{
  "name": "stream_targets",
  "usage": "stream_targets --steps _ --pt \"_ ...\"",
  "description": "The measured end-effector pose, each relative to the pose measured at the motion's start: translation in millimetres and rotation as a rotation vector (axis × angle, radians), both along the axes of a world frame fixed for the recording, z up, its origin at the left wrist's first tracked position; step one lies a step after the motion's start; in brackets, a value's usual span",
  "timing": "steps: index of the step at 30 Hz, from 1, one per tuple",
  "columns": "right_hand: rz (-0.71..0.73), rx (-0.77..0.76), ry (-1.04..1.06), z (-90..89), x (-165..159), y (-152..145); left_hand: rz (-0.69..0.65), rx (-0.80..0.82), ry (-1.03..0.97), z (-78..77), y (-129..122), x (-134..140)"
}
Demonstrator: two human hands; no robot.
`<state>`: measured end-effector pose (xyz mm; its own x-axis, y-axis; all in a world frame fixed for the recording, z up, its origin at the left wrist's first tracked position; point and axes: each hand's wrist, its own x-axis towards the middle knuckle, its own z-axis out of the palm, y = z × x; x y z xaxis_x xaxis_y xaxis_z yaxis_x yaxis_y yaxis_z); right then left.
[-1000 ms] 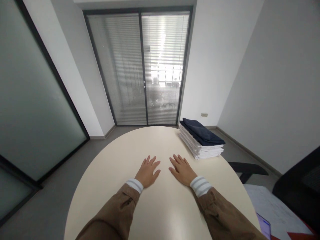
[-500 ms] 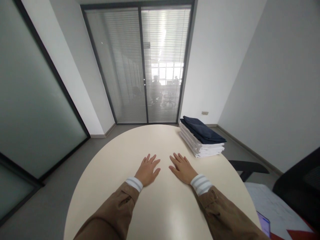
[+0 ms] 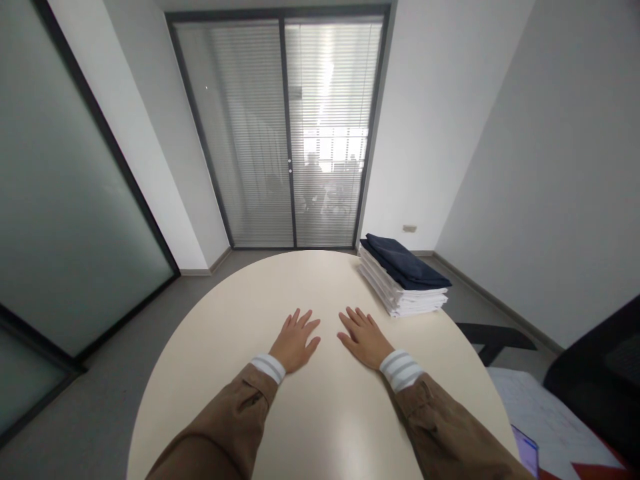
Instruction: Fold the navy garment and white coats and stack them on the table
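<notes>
My left hand [image 3: 294, 341] lies palm down on the round cream table [image 3: 220, 373], fingers spread and holding nothing. To its right, my right hand [image 3: 366, 339] rests flat on the same tabletop, also open, with a gap between the two thumbs. Beyond my right hand, at the table's far right edge, sits a stack of white folded items [image 3: 415, 303], perhaps cloth or paper. A folded dark navy cloth [image 3: 407, 263] lies on top of that stack. Neither hand touches the stack.
A black chair [image 3: 595, 373] with an armrest stands to the right. On its seat area lie a white printed sheet [image 3: 535, 407] and a phone [image 3: 526, 450] with a lit screen. Past the table is a glass partition with blinds [image 3: 260, 147]; a frosted panel [image 3: 65, 187] stands left.
Both hands stay in place on the table. The view has shifted very slightly; nothing was picked up or put down.
</notes>
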<state>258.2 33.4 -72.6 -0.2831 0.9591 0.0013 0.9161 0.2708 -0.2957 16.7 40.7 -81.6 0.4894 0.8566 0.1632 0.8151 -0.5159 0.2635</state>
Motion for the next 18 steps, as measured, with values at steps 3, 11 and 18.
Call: stream_targets --steps 3,11,18 --pt "-0.005 0.0 0.003 0.3 0 -1 0.001 -0.001 0.003 -1.1 0 0" --pt "0.028 0.16 0.083 1.9 4 1 -0.005 0.0 -0.004 -2.0 0 -1" --pt "-0.322 0.792 0.194 77.4 43 16 -0.008 0.002 -0.012 -3.5 1 -2"
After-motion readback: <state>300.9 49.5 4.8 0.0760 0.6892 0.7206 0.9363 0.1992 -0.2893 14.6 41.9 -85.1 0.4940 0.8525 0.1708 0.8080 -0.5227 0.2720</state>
